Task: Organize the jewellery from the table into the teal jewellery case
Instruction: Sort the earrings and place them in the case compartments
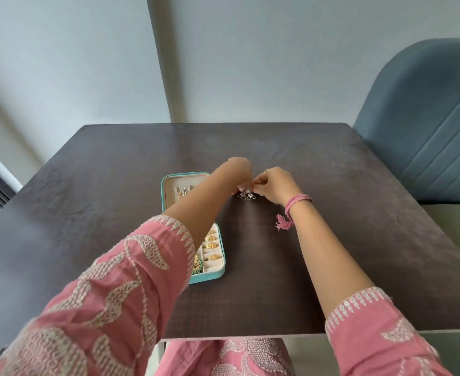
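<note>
Jewellery still to be packed comes down, by the look of it, to one pair of triangular earrings (245, 196), and the teal jewellery case (218, 276) serves as the landmark for everything else.

Nearest the viewer, the case's front end holds gold rings (212, 245) seated in cream ring rolls, with a green-and-gold piece (196, 267) in the compartment just to their left. The left forearm in its pink embroidered sleeve (120, 267) crosses over the middle of the case and hides that part. Beyond the arm, the far half of the case shows a cream lining with several silvery pieces (181, 191) lying in it; what they are is too small to tell.

Just right of the case's far half, the earrings hang side by side low over the dark table (331, 185), points up and wide edges down, possibly touching it. Both hands meet above them. The left hand (238, 172) reaches in from the case side, its fingertips curled down and apparently pinching the top of the left earring. The right hand (273, 184), a pink thread band (296, 203) round its wrist, pinches the top of the right earring between thumb and forefinger.

The move ahead seems to turn on one fact: the open compartments lie to the left of the grip, close by, so the left hand is the nearer one, and a short carry leftward would bring the pair over the far half.

Furthest off, right of the case and past the table edge, stands a blue upholstered chair (426, 118).
</note>
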### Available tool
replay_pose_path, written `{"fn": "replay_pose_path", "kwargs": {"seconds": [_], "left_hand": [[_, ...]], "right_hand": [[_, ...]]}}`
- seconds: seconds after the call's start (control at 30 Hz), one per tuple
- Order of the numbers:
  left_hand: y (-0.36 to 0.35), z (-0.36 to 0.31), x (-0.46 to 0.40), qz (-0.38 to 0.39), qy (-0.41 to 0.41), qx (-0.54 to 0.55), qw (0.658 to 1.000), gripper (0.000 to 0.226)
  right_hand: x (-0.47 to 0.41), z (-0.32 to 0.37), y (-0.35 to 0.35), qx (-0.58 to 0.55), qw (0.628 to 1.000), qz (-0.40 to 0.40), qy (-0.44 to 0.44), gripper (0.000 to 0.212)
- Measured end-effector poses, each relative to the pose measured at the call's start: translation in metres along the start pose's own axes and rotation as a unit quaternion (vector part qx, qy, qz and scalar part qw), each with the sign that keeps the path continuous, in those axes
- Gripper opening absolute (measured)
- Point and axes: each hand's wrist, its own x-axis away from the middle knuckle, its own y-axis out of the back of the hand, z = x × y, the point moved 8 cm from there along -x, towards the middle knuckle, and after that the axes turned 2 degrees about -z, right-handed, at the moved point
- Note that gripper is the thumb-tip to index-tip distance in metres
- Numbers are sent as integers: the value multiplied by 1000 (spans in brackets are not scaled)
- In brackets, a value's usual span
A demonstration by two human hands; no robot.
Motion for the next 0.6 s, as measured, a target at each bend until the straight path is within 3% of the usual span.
{"fn": "replay_pose_path", "kwargs": {"seconds": [0.1,0.27,0.37,0.47,0.6], "left_hand": [[1,-2,-2,1,-6,-40,999,24],[0,-6,-3,-32,-23,-72,997,26],[-2,-1,-6,-49,0,-18,999,16],[-5,5,-7,-73,20,24,997,30],[-3,6,0,-97,20,77,992,32]], "right_hand": [[-4,3,-2,17,1000,16,9,17],[-11,6,-10,61,998,13,9,12],[-11,7,-11,70,997,3,9,17],[-9,8,-13,65,998,-9,10,20],[-7,7,-16,66,997,-31,17,21]]}}
